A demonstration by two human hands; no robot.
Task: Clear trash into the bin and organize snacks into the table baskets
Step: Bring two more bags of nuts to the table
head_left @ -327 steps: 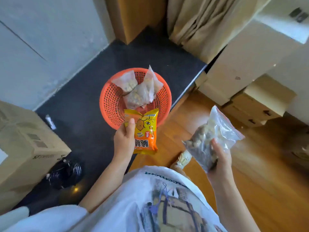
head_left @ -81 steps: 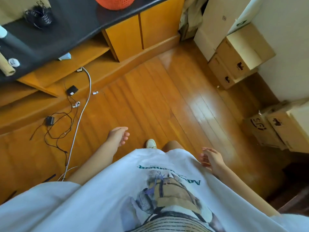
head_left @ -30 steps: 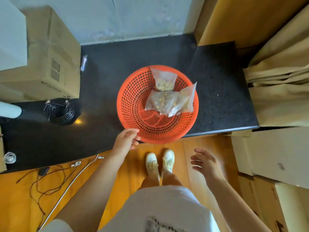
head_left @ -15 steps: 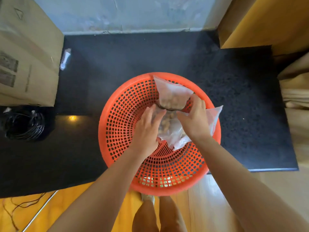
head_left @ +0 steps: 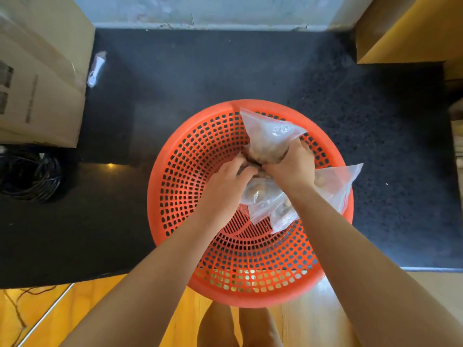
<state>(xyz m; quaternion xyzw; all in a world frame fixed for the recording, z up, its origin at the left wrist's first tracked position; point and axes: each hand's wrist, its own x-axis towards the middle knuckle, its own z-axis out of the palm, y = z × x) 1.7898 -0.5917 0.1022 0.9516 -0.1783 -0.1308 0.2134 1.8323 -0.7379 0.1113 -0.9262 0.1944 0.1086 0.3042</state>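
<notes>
An orange perforated basket (head_left: 190, 169) stands on the black counter (head_left: 225, 71), its near rim hanging over the counter's front edge. Inside lie clear zip bags of snacks. Both my hands are in the basket. My right hand (head_left: 292, 166) grips the lower part of the upper snack bag (head_left: 269, 134), whose sealed top points away from me. My left hand (head_left: 226, 181) has its fingers curled on the same bag's left bottom corner. Two more clear snack bags (head_left: 333, 184) lie under my right wrist, partly hidden by it.
A cardboard box (head_left: 37, 78) stands at the counter's left, with a coil of black cable (head_left: 30, 176) in front of it. A small white wrapper (head_left: 96, 68) lies beside the box. A wooden cabinet (head_left: 411, 28) is at the back right. Wooden floor (head_left: 62, 311) and my legs show below.
Both hands have closed on the upper bag, where half a second ago their fingers were just reaching it. The camera has come closer to the basket.
</notes>
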